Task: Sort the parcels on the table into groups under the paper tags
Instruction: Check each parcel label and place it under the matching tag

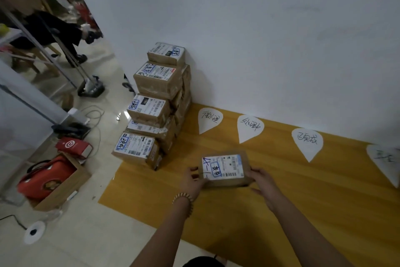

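Four paper tags are lying on the table point(281, 212), a yellow wood-grain top running along a white wall point(259, 28): the first tag point(209, 120), second tag point(250, 127), third tag point(307, 142) and, cut by the right edge, a fourth tag point(384, 161). Each is carrying handwriting that is too blurred to read. A stack point(158, 102) of taped cardboard parcels is standing at the table's left end against the wall, labels facing up. Both hands are holding one parcel point(225, 168) near the table's front, below the first two tags; whether it is touching the surface I cannot tell. The left hand point(192, 182), with a bead bracelet point(184, 200) on its wrist, is gripping the parcel's left end, and the right hand point(265, 182) is gripping its right end. On the tiled floor point(86, 234) to the left, an open carton point(65, 188) is holding a red bag point(45, 178). Cables point(95, 119) are trailing nearby.
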